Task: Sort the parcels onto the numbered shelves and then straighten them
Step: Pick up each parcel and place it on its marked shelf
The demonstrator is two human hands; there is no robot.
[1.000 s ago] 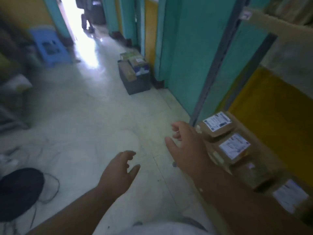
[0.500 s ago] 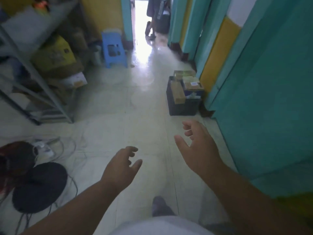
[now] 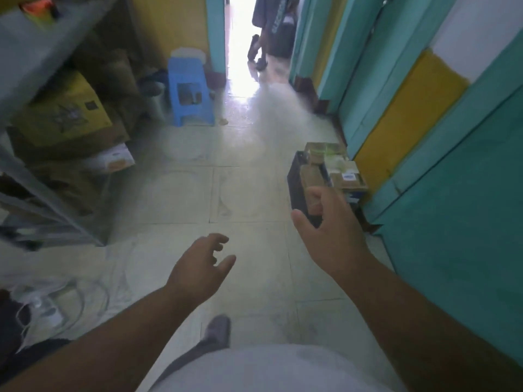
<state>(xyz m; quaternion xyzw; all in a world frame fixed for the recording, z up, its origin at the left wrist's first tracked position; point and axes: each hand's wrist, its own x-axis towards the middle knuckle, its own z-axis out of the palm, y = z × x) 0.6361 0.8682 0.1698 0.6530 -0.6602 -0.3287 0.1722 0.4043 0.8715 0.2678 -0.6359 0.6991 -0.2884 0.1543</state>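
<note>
A dark crate (image 3: 296, 182) stands on the floor by the right wall, filled with several cardboard parcels (image 3: 343, 172) that carry white labels. My right hand (image 3: 331, 236) hovers in the air in front of the crate, fingers loosely spread, holding nothing. My left hand (image 3: 199, 268) floats lower and to the left over the pale tiles, fingers relaxed and empty. Neither hand touches a parcel.
A grey metal shelf rack (image 3: 34, 171) with a yellow box (image 3: 60, 113) and brown cartons lines the left side. A blue plastic stool (image 3: 189, 91) stands ahead. Cables and a white power strip (image 3: 46, 309) lie at lower left. A person's legs (image 3: 259, 50) show in the bright doorway.
The view has swung left and moved forward, away from the labelled parcels on the right shelf. The crate of parcels is now closer, and both hands stay empty and raised.
</note>
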